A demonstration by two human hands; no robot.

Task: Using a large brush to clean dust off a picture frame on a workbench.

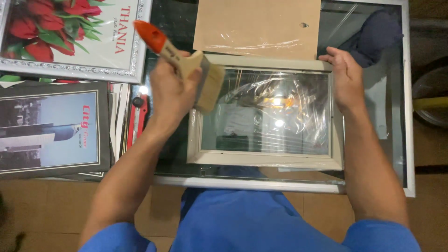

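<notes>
Left hand (170,88): clenched round a wooden brush (186,63), orange-tipped handle, pale bristles over the frame's upper left corner.
Right hand (346,79): fingers relaxed, flat on the frame's upper right corner.
Frame (266,159): cream rectangle, glass under crinkled clear film, lying between both hands on the glass worktop (406,140).
Beyond: brown backing board (261,23); red cutter (137,119), left.
</notes>
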